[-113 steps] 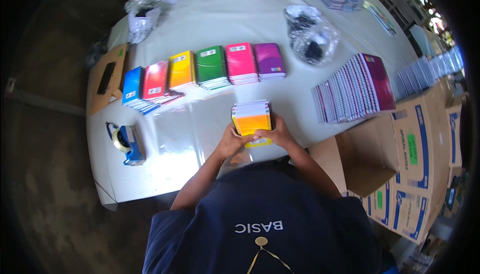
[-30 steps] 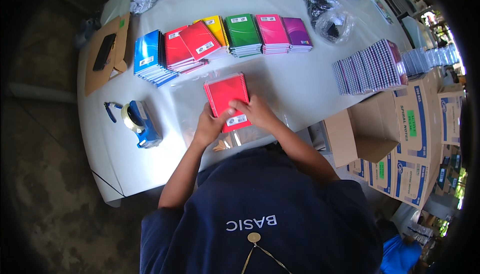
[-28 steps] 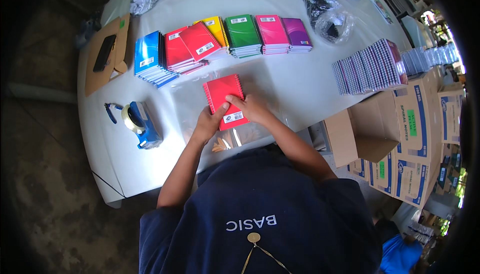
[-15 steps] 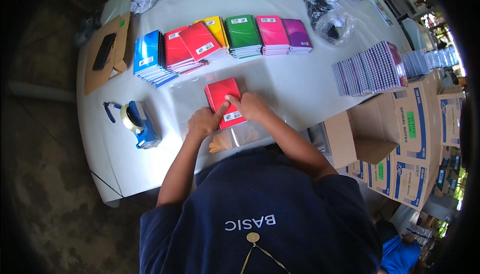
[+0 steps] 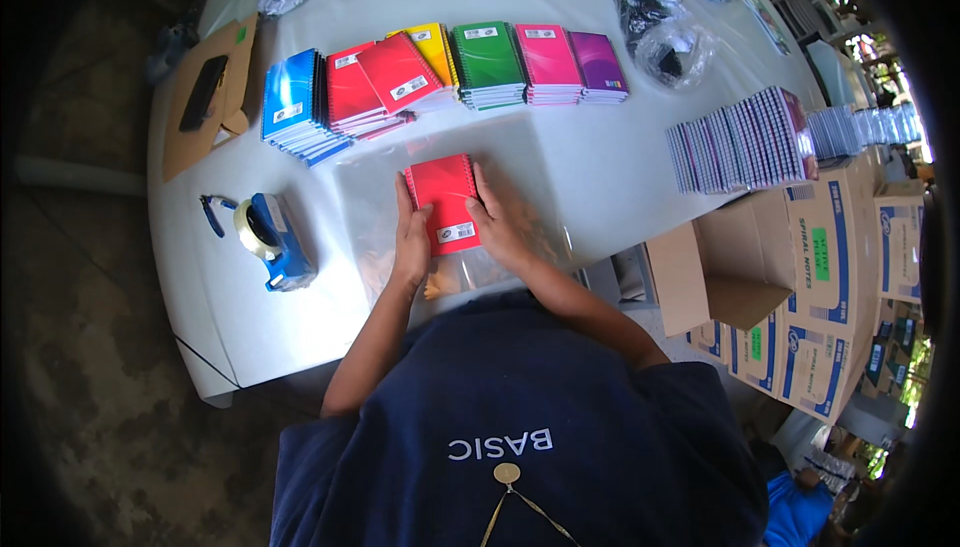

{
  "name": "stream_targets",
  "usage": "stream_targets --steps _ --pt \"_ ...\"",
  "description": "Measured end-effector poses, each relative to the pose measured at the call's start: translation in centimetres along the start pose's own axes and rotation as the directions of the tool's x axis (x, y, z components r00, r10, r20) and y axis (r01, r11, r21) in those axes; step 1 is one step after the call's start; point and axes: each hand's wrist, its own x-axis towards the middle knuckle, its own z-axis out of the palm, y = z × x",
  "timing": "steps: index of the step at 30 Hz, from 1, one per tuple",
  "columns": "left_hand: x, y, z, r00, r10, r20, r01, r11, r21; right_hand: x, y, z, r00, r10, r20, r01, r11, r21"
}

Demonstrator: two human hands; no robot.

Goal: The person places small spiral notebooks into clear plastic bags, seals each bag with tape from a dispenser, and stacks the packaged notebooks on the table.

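A red spiral notebook [image 5: 440, 187] with a white label lies in front of me over clear plastic [image 5: 372, 192]. My left hand [image 5: 411, 239] is pressed along its left edge, thumb on the cover. Along the right edge, my right hand [image 5: 498, 229] grips it the same way, so the notebook sits between both palms. Whether more notebooks lie beneath it is hidden. Beyond it runs a row of notebook stacks: blue [image 5: 290, 97], red [image 5: 350, 82], yellow [image 5: 428, 45], green [image 5: 488, 55], pink [image 5: 546, 52] and purple [image 5: 598, 62]. One red notebook [image 5: 402, 72] lies askew on top.
A blue tape dispenser [image 5: 285, 242] stands at left, near a cardboard piece [image 5: 190, 152] bearing a dark flat object [image 5: 204, 93]. Spiral-bound notebooks [image 5: 740, 144] are stacked at right, above an open carton [image 5: 680, 277]. Plastic-wrapped items [image 5: 660, 37] lie at the far right.
Both hands have shifted from the top of the red notebook's cover to its two sides and now clasp it. The notebook has moved very slightly left.
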Motion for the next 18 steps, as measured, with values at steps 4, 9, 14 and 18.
stream_targets --steps 4,9,14,18 --pt "0.2 -1.1 -0.3 0.998 0.070 0.005 -0.070 0.997 0.026 0.0 -0.6 -0.1 0.998 0.060 0.027 -0.059 0.998 -0.017" --pt "-0.1 -2.6 -3.2 0.947 0.260 -0.189 -0.086 0.771 0.631 -0.1 0.2 -2.8 0.978 0.128 -0.168 -0.173 0.940 -0.293" --pt "-1.7 -6.3 -5.4 0.849 0.372 -0.375 0.268 0.309 0.913 -1.8 1.6 -5.5 0.873 -0.234 -0.428 -0.337 0.346 -0.876" --pt "-2.2 -5.7 -3.7 0.875 0.381 -0.300 0.219 0.243 0.945 -2.3 1.7 -5.7 0.952 -0.192 -0.237 -0.155 0.366 -0.918"
